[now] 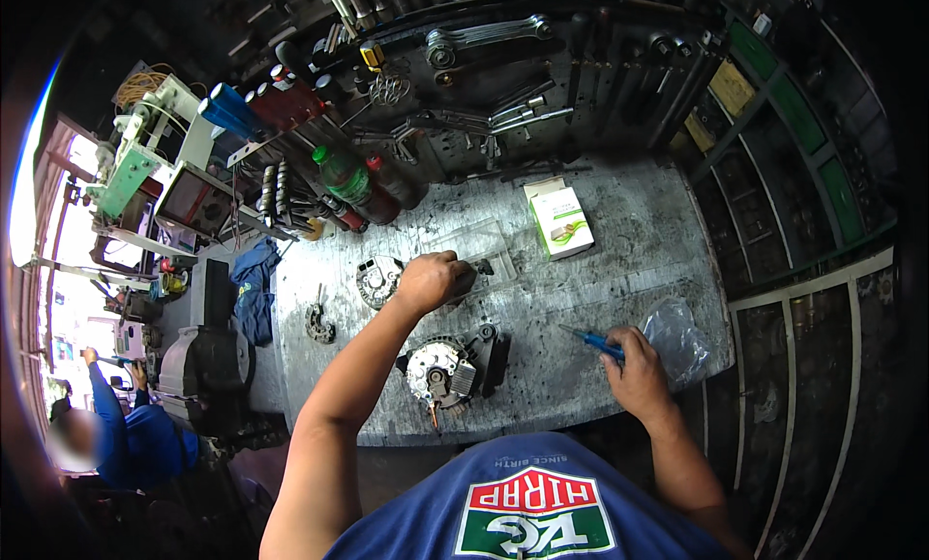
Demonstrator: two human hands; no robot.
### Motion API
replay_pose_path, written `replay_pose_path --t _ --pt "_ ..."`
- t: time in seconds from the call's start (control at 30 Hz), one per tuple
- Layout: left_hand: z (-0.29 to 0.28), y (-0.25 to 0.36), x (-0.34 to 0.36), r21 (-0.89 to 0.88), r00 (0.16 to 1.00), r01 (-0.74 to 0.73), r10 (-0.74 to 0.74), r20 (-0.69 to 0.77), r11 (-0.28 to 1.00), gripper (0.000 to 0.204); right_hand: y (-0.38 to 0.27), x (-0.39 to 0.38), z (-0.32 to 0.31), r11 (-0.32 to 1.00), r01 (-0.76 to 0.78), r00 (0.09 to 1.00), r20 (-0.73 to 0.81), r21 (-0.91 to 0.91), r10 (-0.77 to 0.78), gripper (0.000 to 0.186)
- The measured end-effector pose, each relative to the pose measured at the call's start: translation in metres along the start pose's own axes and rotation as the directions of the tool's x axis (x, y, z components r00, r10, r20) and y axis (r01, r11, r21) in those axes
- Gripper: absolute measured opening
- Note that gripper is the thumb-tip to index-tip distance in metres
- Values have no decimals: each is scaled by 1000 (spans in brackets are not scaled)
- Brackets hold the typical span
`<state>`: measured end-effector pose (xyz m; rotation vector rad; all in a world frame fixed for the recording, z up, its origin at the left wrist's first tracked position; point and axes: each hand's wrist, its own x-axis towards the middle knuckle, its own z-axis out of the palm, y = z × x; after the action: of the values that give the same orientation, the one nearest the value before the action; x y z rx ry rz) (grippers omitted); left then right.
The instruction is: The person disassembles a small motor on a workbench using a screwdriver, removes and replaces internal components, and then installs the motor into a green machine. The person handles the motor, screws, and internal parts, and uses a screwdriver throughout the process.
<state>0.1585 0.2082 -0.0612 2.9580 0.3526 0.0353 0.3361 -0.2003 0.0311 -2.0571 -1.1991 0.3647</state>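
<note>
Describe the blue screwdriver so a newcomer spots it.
Find the grey worktable, then its right side, where a clear plastic bag lies. Just left of the bag, the person's right hand holds the screwdriver, pointing left. Its blue handle sets it apart from the colourless bag.

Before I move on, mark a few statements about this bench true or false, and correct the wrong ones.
1. The right hand holds a blue-handled screwdriver. True.
2. The clear plastic bag lies farther right than the white-and-green box. True.
3. The blue-handled screwdriver points toward the bag. False: it points left, away from the bag.
4. The left hand touches the round metal unit. False: the hand is beyond the unit, apart from it.
</note>
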Motion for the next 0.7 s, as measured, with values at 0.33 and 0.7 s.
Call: replay_pose_path --t 0.33,0.7 --pt "10 0 3 177 994 -75 60 89 981 18 -5 -20 10 1000 7 998 -68 10 -6 37" --pt "-47 32 -111 -970 600 118 -794 -102 214 21 9 -34 9 970 -85 956 -257 228 144 34"
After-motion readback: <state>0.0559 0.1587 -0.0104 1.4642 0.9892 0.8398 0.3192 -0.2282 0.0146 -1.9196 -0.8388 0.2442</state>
